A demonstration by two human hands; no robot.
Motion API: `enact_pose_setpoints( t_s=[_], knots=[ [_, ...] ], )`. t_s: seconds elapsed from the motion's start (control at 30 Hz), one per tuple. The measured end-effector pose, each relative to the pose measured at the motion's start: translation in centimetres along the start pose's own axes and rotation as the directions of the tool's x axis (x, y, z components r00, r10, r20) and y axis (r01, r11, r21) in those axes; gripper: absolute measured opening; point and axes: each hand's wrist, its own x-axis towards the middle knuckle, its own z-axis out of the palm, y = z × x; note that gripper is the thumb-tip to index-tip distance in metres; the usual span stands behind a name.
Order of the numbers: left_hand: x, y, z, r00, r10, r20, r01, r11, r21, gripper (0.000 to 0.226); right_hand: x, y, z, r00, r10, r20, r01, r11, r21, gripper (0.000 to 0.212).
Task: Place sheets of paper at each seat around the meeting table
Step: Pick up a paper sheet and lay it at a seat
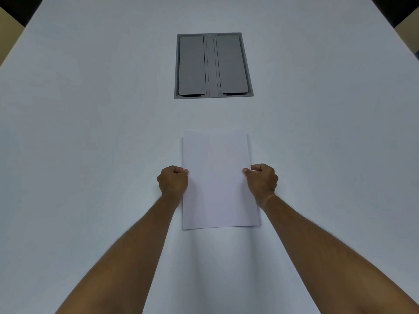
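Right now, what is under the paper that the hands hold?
The white table lies under the paper, gripped at its sides by the left hand and right hand. A second edge shows at right; the rest is covered.

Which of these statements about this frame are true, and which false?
1. Both hands grip the white paper sheets by their side edges. True: left hand, right hand.
2. The grey rectangular cable hatch in the white table stands open. False: both flaps lie closed.
3. The sheets lie between the hatch and the person. True.
4. The sheets cover part of the hatch. False: bare table separates them.
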Motion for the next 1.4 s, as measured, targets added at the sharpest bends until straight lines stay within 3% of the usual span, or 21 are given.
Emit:
enact_pose_setpoints(
  t_s=[0.27,0.7,0.8,0.93,1.4],
  knots=[
    [-0.4,1.7,-1.5,0.999,0.041,0.017,-0.039,0.994,-0.097,0.011,-0.6,-1.2,-1.5,0.999,-0.020,-0.029,0.024,0.988,0.151,0.006],
    [-4.0,6.7,-3.2,0.948,0.276,0.156,-0.244,0.950,-0.197,0.008,-3.3,-2.5,-8.5,0.995,-0.073,-0.068,0.093,0.925,0.367,0.014],
    [-5.7,8.2,-2.7,0.928,0.312,0.202,-0.270,0.939,-0.213,0.008,-4.1,-2.1,-11.2,0.996,-0.052,-0.066,0.077,0.885,0.460,0.001],
    [-8.3,10.4,-1.3,0.896,0.367,0.251,-0.309,0.920,-0.240,0.010,-5.0,-1.4,-15.4,0.994,-0.044,-0.101,0.091,0.843,0.530,0.022],
    [-25.2,14.4,8.5,0.761,0.536,0.365,-0.435,0.839,-0.326,0.012,-7.2,7.5,-34.3,0.962,-0.053,-0.268,0.214,0.757,0.618,0.017]
  ],
)
